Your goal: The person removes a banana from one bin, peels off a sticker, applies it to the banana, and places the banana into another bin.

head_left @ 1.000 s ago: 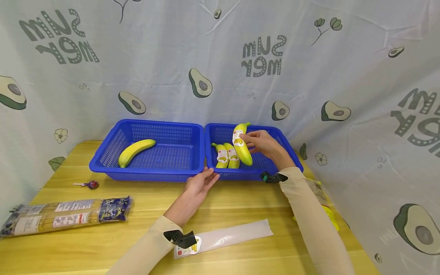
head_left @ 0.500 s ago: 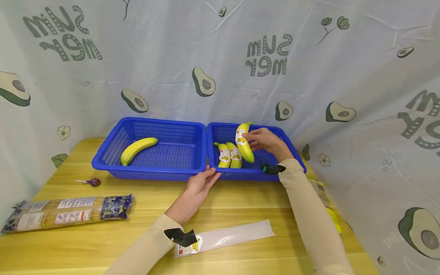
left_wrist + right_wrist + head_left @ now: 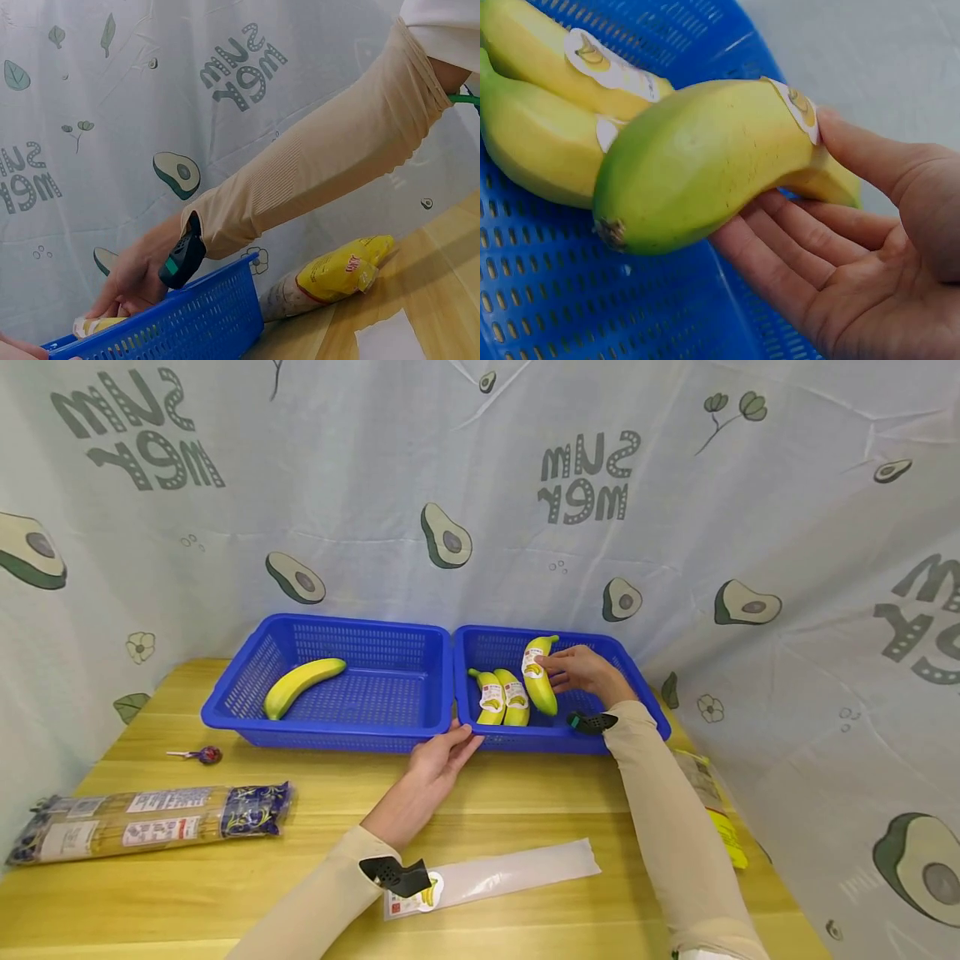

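Fingers and thumb of the right hand hold a yellow-green labelled banana, the thumb on its white sticker and the fingers cupped loosely beneath it, so the grip is a light, half-open pinch rather than a closed fist. The banana sits inside the right blue plastic mesh basket, tilted with its stem up towards the rear wall, just beside two more yellow labelled bananas lying side by side on the basket floor. The left hand rests on the wooden bench with relaxed, nearly straight fingers touching the front rim of that basket; it holds nothing. The left blue plastic mesh basket touches the right one and holds a single unlabelled yellow banana. An empty clear plastic sleeve lies near the left forearm.
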Tool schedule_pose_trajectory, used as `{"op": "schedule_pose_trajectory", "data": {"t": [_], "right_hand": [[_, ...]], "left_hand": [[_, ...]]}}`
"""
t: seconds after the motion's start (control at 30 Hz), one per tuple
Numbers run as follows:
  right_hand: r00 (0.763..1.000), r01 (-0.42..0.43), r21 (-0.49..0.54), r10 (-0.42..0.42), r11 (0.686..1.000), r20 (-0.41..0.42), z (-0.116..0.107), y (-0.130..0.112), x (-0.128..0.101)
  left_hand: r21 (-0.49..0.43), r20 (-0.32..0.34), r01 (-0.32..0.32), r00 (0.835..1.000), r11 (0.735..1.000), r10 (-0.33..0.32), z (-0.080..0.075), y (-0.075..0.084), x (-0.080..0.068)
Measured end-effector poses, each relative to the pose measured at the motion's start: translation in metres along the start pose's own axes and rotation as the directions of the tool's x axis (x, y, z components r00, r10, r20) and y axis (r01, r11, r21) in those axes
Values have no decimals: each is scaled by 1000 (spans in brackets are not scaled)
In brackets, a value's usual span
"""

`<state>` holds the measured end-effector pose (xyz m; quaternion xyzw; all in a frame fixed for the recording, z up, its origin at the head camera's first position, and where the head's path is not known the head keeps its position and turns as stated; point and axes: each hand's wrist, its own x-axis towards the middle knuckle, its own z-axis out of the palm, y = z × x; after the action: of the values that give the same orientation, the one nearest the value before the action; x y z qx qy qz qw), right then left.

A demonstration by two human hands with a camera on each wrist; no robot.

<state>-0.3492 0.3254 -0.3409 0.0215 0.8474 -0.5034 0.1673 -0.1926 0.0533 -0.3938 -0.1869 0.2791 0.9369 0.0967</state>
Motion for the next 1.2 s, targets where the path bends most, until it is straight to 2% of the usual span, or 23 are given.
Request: {"op": "schedule_pose_trajectory", "data": {"t": [0.3,0.63,0.93,1.2], "right_hand": [[999,-38,-21,38,999,-24,1,7,1],[996,-84,-12,84,996,-1,1,10,1],[994,-95,-44,97,995,57,4,13,1],[992,-70,-98,80,993,95,4,14,0]], "left_hand": [[11,-16,-1,1000,1000,1,1,0,0],[1,-27,-6,1000,1000,6,1,-2,3],[7,3,-6,1000,1000,6,-3,-2,0],[-1,30,-2,1000,1000,2,-4,-1,-1]]}}
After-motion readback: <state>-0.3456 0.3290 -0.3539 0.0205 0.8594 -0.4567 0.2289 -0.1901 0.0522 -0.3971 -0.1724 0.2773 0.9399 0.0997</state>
